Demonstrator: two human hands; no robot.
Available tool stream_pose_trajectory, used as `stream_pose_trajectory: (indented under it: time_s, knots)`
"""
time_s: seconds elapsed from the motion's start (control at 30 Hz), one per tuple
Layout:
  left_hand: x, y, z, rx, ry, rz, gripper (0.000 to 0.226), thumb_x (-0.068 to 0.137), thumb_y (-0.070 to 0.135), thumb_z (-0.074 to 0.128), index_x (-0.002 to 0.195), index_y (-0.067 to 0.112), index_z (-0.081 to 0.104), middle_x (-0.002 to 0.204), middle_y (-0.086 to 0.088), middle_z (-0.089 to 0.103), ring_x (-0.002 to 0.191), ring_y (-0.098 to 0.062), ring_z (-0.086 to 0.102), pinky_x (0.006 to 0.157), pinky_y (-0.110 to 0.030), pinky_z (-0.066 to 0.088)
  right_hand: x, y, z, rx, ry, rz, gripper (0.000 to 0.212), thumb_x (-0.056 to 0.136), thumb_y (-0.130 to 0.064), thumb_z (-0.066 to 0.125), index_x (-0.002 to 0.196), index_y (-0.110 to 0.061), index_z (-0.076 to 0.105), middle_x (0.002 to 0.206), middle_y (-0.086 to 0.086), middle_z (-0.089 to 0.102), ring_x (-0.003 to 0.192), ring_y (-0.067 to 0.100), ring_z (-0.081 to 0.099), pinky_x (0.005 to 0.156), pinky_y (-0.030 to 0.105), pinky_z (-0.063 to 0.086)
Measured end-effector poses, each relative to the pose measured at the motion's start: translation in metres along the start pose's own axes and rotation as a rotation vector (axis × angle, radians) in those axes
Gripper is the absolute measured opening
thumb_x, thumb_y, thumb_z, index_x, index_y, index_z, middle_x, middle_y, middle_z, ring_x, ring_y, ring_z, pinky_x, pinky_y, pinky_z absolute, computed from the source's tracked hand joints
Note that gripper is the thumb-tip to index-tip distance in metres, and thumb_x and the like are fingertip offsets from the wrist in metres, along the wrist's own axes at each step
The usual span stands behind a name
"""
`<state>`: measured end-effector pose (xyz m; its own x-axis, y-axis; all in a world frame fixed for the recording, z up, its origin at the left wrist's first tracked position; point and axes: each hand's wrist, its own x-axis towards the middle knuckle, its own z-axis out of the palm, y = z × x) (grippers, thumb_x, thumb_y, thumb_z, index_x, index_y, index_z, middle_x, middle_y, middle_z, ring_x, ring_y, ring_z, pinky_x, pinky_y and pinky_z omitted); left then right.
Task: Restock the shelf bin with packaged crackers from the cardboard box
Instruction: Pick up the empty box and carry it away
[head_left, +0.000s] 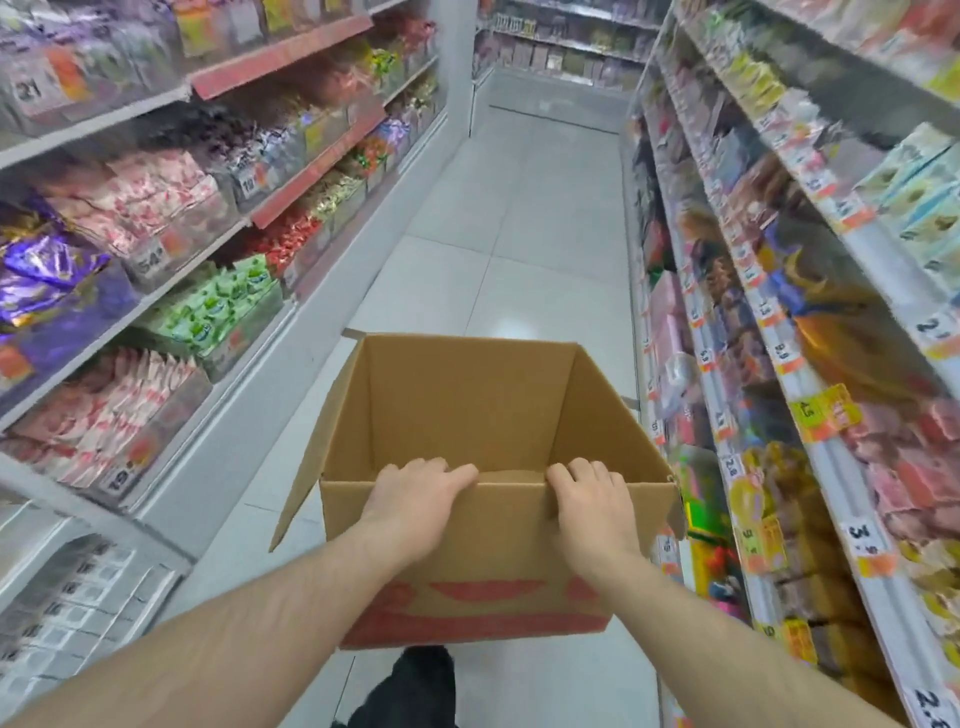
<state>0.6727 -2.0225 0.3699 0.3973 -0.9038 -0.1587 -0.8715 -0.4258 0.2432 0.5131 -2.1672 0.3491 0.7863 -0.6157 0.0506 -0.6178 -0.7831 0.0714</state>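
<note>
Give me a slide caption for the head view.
Both hands grip the open cardboard box's near rim in a shop aisle.

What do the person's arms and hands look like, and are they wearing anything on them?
Both forearms are bare, with no sleeves in view. The left hand and right hand wear no gloves, and no rings, watch or bracelets are visible. No markings show on them.
</note>
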Motion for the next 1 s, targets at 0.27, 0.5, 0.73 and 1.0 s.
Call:
stream_pose_trajectory:
  time_s: [0.27,0.5,0.73,1.0]
  knots:
    - [0.239,-0.037,-0.043,-0.076,-0.030,0.008,0.054,0.087,0.000,0.037,0.122,0.041,0.043,0.105,0.004,0.053,0.098,-0.021,0.048,0.087,-0.039,0.038,0.228,0.070,0.013,-0.021,-0.047,0.014,0.042,0.040,-0.005,0.073,0.077,-0.020,0.061,0.072,0.000,0.057,0.067,0.026,0.056,0.058,0.035,0.044]
    - [0.417,-0.050,-0.082,-0.047,-0.028,0.016,0.053,0.087,0.000,0.037,0.121,0.040,0.043,0.104,0.003,0.054,0.096,-0.023,0.049,0.087,-0.040,0.040,0.395,0.135,0.023,-0.011,-0.054,0.018,0.044,0.033,-0.006,0.074,0.072,-0.020,0.058,0.069,-0.001,0.056,0.064,0.025,0.055,0.055,0.034,0.044]
    - [0.574,-0.070,-0.103,-0.062,-0.005,-0.142,0.052,0.088,0.000,0.041,0.122,0.039,0.044,0.101,0.006,0.053,0.096,-0.019,0.049,0.088,-0.039,0.040,0.580,0.191,0.045,0.046,-0.097,-0.150,0.035,0.072,-0.006,0.060,0.105,-0.019,0.058,0.104,0.001,0.060,0.098,0.025,0.054,0.085,0.036,0.041]
    - [0.690,-0.117,-0.134,-0.123,0.070,-0.332,0.054,0.085,-0.002,0.042,0.121,0.038,0.045,0.106,0.004,0.056,0.100,-0.021,0.050,0.085,-0.039,0.042,0.760,0.198,0.046,0.039,-0.084,-0.371,0.032,0.082,-0.009,0.059,0.110,-0.022,0.054,0.112,-0.001,0.058,0.104,0.022,0.050,0.092,0.033,0.039]
